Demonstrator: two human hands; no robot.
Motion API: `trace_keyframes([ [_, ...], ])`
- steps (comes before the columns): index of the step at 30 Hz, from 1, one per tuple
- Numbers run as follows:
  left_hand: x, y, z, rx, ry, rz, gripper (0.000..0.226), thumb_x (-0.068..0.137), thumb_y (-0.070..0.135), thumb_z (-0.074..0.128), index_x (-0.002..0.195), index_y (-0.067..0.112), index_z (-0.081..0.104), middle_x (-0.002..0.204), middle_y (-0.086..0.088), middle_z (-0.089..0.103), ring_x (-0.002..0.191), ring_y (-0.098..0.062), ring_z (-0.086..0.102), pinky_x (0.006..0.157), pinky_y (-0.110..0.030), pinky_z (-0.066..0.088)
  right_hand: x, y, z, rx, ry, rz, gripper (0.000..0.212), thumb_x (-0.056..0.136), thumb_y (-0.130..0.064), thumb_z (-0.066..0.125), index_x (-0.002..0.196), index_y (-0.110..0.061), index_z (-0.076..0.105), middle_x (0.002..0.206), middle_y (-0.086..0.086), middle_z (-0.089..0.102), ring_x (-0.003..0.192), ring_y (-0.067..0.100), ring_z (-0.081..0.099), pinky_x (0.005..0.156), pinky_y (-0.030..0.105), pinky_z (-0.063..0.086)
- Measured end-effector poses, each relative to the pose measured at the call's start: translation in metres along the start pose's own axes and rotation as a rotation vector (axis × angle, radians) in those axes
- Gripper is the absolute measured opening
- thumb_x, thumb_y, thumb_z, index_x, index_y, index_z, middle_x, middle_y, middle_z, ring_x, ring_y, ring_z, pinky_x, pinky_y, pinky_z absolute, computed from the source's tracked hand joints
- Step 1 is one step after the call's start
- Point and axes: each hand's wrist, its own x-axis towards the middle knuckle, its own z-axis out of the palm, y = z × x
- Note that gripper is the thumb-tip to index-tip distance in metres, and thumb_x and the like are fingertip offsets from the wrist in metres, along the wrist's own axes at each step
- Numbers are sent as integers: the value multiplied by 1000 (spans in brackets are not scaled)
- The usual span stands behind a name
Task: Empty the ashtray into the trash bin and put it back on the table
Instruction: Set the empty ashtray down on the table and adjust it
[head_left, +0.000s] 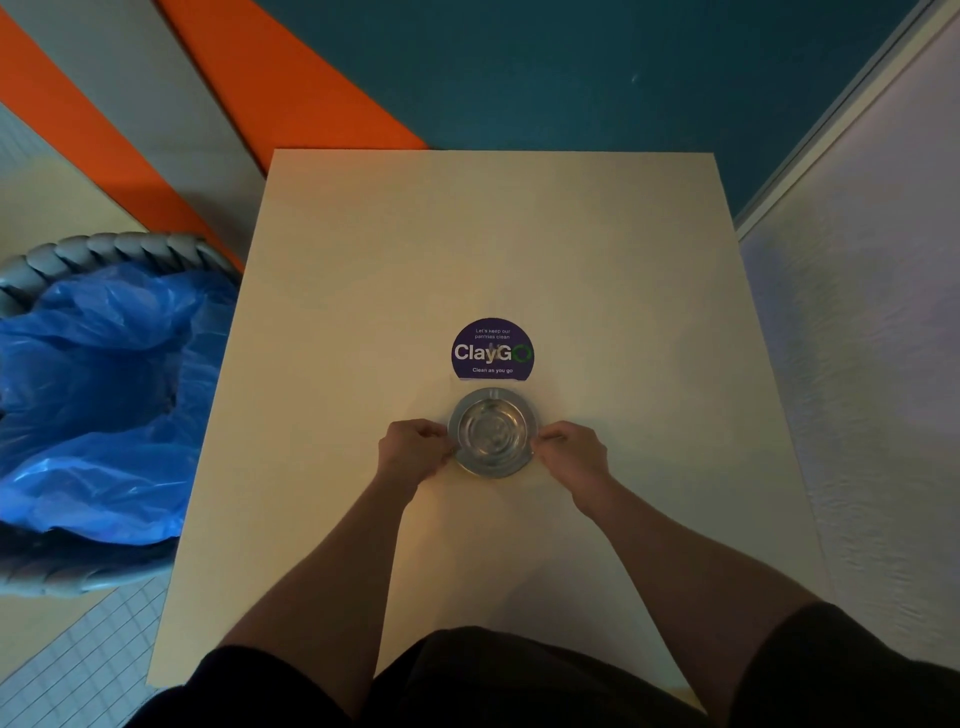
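Observation:
A round metal ashtray (491, 432) sits on the pale table (363, 291), just below a purple round sticker. Its bowl looks shiny and holds nothing I can make out. My left hand (413, 447) pinches the ashtray's left rim and my right hand (571, 449) pinches its right rim, fingers curled on the edge. The trash bin (104, 249), grey with a braided rim and a blue plastic liner (98, 395), stands on the floor to the left of the table, its mouth open upward.
The purple "ClayGo" sticker (492, 351) is stuck at the table's middle. A white textured wall (857, 364) runs along the table's right side. Orange, grey and teal floor lies beyond the far edge.

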Motion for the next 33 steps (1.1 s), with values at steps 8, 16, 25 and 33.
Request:
trace_keyframes([
  [8, 30, 34, 4, 17, 40, 28, 15, 72, 12, 77, 65, 25, 72, 63, -2, 71, 57, -18, 62, 64, -33, 58, 31, -28, -2, -16, 21, -21, 10, 81, -25, 67, 87, -26, 75, 86, -6, 71, 84, 17, 64, 68, 25, 45],
  [16, 61, 68, 9, -35, 58, 35, 16, 71, 10, 76, 67, 24, 73, 62, -5, 70, 54, -20, 60, 66, -37, 60, 71, -60, -6, -52, 48, -44, 14, 80, -24, 67, 90, -23, 77, 92, 1, 76, 90, 24, 67, 76, 29, 51],
  [25, 75, 81, 12, -49, 58, 52, 15, 71, 12, 77, 69, 26, 73, 67, -5, 74, 59, -20, 65, 66, -33, 60, 86, -72, -8, -68, 47, -34, 10, 79, -28, 67, 84, -25, 75, 77, -5, 69, 86, 23, 68, 70, 27, 48],
  [33, 72, 78, 11, -117, 35, 71, 3, 75, 19, 75, 78, 19, 74, 76, -13, 76, 58, -21, 64, 68, -38, 60, 85, -73, -10, -24, 16, -27, 17, 78, -33, 64, 65, -23, 67, 76, 2, 74, 83, 29, 69, 83, 44, 56],
])
